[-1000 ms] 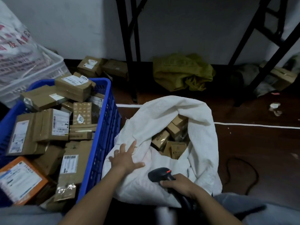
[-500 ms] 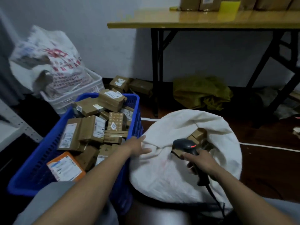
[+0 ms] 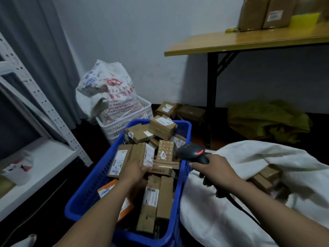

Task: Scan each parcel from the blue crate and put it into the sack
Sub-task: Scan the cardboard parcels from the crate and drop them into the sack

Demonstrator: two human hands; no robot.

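The blue crate [image 3: 83,198] sits in the lower centre of the frame, heaped with brown parcels. The white sack [image 3: 201,214] lies just beside it at the lower right, its mouth open at the right edge, so a scanned box needs only a short carry across the crate's rim. Several boxes [image 3: 267,177] already show inside that mouth. The left hand [image 3: 134,174] reaches into the middle of the heap and takes the lower edge of an upright labelled parcel [image 3: 140,155]. Its thumb is on the front face below the white label, and the other fingers are curled round the edge, mostly hidden. The label faces up and outward, which looks convenient for a read where it stands. The right hand [image 3: 218,171] has its fingers wrapped round the handle of the scanner [image 3: 193,152]. It holds the head, red light showing, over the crate's right rim and aimed at the heap, so the two can meet without a long reach. The parcel appears to rest in the crate, not yet lifted.
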